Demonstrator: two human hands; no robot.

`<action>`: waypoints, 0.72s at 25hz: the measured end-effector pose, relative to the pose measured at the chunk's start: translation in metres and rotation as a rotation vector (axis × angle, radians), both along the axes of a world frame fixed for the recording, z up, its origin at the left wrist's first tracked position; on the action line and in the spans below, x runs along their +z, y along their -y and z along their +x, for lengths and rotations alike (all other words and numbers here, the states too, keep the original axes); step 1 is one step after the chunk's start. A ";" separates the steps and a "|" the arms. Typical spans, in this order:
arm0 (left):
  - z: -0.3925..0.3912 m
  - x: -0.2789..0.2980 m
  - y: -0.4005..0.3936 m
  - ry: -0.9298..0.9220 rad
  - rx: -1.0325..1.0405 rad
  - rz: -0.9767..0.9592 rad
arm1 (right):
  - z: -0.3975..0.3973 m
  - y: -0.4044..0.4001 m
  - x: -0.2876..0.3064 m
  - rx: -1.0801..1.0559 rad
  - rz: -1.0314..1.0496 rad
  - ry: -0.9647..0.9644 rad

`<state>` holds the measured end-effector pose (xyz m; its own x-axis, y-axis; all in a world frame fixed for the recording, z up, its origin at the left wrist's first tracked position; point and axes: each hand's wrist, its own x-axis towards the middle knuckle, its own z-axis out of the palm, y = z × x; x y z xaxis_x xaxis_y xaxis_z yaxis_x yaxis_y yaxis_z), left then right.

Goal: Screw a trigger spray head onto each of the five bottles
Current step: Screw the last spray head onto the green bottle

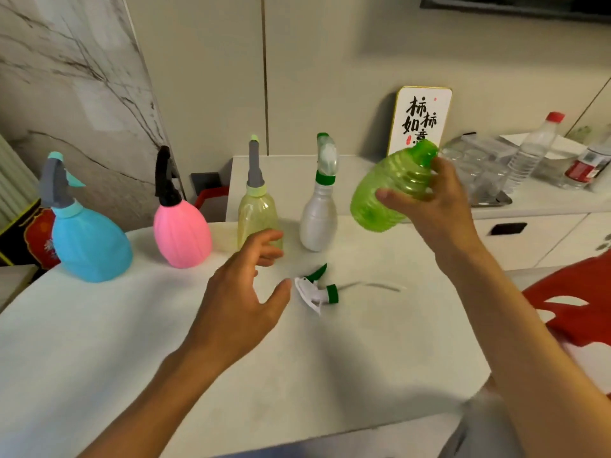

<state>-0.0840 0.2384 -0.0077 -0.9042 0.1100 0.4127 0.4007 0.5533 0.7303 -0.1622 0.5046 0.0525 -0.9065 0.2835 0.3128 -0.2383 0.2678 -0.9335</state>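
The right hand (436, 206) held the green bottle (386, 190) in the air, tilted so that its open neck pointed up and to the right, fingers wrapped round its ribbed shoulder. The bottle was translucent plastic, round-bodied, with ridges circling it. Below and to its left the loose spray head (317, 290) lay on its side on the bench (99, 342), white with a green trigger and green collar, its thin clear tube trailing off to the right. The left hand (244, 289) hovered just beside the head with fingers spread wide, holding nothing; its thumb tip was close to the nozzle, but whether it touched could not be told.

Behind stood four bottles in a row, each with a head fitted: a blue one (89, 242), squat and smooth; a pink one (182, 233), egg-shaped with faint flutes; a yellow one (258, 216), pale and see-through; a white one (319, 219), slim and frosted. The bench top was pale, matte and smooth.
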 end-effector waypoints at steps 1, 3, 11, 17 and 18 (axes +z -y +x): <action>0.001 0.003 0.001 0.014 -0.019 0.048 | 0.018 0.016 0.003 0.138 0.065 0.018; 0.008 0.010 0.003 0.105 -0.118 0.140 | 0.055 0.054 -0.006 0.429 0.079 0.080; 0.024 0.009 0.027 0.205 -0.132 0.200 | 0.073 0.075 -0.038 0.650 0.035 0.300; 0.014 0.007 0.036 0.173 0.114 0.061 | 0.040 0.080 -0.097 0.243 1.391 0.310; 0.013 0.008 0.036 0.165 0.125 0.059 | 0.039 0.082 -0.101 0.208 1.437 0.318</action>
<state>-0.0711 0.2027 0.0002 -0.9651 -0.0270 0.2606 0.2043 0.5455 0.8128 -0.1237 0.4228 -0.0485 -0.9734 -0.2291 -0.0087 -0.2291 0.9705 0.0750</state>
